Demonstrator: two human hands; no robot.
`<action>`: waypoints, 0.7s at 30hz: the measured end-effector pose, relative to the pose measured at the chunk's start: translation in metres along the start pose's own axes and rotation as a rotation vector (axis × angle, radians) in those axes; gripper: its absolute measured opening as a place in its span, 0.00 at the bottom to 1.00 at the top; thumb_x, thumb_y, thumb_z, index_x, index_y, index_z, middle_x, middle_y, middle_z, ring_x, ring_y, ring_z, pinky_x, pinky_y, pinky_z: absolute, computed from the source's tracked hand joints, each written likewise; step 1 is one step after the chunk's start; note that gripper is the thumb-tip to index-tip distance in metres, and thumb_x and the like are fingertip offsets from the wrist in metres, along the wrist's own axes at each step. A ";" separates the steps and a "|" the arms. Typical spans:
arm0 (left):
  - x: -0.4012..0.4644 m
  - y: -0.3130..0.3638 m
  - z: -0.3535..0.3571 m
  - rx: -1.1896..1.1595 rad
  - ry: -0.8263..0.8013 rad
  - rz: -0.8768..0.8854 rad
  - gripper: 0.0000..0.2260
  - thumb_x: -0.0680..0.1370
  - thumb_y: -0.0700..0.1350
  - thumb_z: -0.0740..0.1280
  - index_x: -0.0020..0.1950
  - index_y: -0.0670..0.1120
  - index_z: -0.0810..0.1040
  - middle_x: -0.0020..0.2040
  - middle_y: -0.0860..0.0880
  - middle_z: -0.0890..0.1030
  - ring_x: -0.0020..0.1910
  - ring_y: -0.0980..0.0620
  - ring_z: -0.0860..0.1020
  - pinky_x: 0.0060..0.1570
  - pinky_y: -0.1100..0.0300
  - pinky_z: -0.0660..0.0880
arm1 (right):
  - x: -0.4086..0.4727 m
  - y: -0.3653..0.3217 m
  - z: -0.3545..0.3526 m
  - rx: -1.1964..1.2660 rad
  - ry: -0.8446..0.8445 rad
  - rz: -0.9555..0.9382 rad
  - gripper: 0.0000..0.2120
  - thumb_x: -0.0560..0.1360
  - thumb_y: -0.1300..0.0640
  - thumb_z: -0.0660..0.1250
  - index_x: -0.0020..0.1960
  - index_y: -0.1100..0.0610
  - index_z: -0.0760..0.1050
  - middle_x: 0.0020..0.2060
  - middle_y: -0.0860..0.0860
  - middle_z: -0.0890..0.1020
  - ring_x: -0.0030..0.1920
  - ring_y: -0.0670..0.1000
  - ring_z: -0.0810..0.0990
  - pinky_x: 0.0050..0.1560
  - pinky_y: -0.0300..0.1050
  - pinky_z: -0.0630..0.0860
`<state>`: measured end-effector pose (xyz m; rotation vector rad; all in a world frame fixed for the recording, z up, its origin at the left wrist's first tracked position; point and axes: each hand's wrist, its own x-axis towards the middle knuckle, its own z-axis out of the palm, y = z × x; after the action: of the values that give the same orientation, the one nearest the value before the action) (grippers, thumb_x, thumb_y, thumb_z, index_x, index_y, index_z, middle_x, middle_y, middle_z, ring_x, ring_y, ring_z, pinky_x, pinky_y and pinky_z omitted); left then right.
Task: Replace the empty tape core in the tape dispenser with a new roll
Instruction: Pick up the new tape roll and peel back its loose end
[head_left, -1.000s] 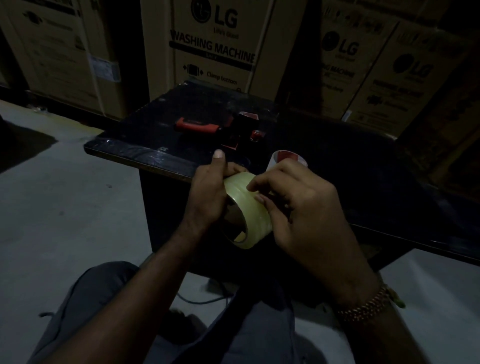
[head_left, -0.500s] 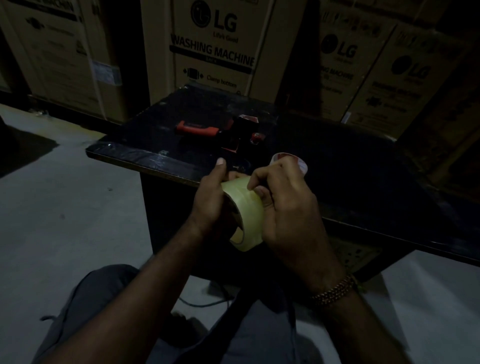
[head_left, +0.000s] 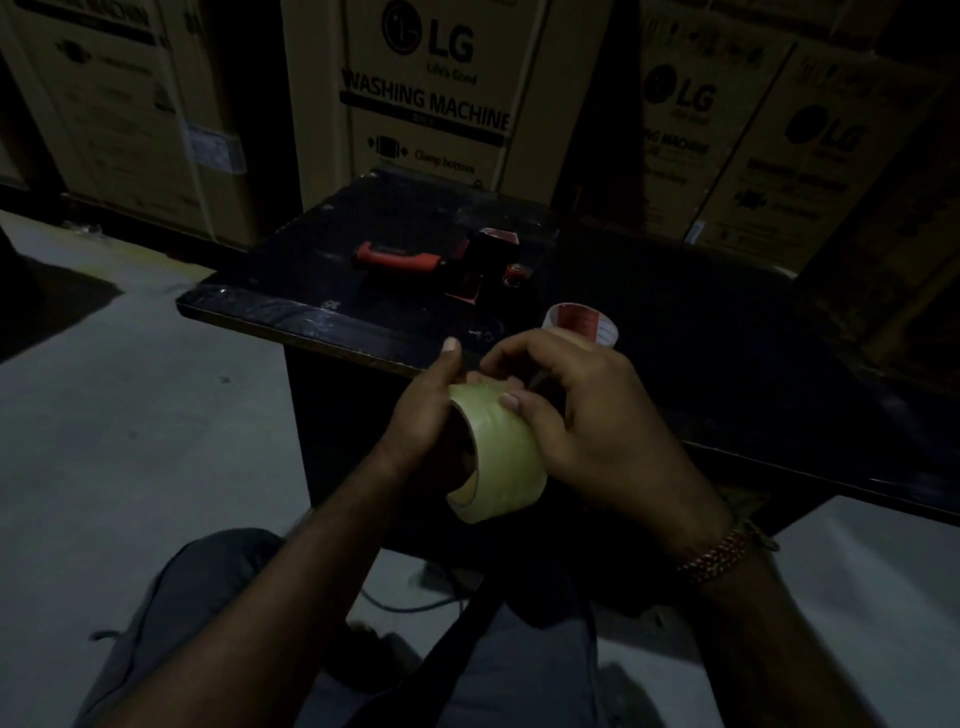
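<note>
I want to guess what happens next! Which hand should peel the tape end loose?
Probably the right hand. Its fingers already rest on the outer face of the new tape roll, while the left hand grips the roll's side and steadies it.

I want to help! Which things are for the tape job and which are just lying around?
For the job:
new tape roll, held by both hands
tape dispenser on the black table
empty core

Just there:
LG washing machine boxes
</note>
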<state>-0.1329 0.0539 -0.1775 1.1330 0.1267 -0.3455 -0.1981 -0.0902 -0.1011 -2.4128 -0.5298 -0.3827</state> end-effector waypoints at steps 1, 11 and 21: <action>-0.001 0.000 0.000 -0.004 0.017 -0.015 0.30 0.86 0.62 0.56 0.55 0.36 0.84 0.49 0.36 0.87 0.50 0.41 0.87 0.55 0.49 0.82 | 0.000 0.001 0.003 -0.022 0.005 -0.001 0.07 0.79 0.61 0.71 0.56 0.52 0.83 0.50 0.45 0.82 0.53 0.42 0.80 0.52 0.29 0.75; 0.002 0.010 -0.006 0.157 0.025 -0.066 0.51 0.75 0.81 0.47 0.74 0.41 0.76 0.69 0.34 0.81 0.68 0.34 0.80 0.73 0.35 0.72 | 0.004 0.001 0.023 -0.100 0.344 -0.030 0.06 0.81 0.63 0.66 0.50 0.55 0.79 0.49 0.43 0.76 0.50 0.40 0.77 0.45 0.30 0.73; -0.025 0.017 0.007 0.386 0.005 -0.080 0.42 0.83 0.69 0.46 0.76 0.35 0.72 0.73 0.30 0.74 0.70 0.28 0.76 0.69 0.38 0.74 | 0.007 0.015 0.031 0.033 0.438 0.067 0.08 0.82 0.67 0.64 0.51 0.56 0.79 0.50 0.44 0.75 0.53 0.41 0.77 0.52 0.30 0.75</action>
<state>-0.1514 0.0591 -0.1525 1.5135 0.1131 -0.4507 -0.1809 -0.0797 -0.1295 -2.2143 -0.2548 -0.8384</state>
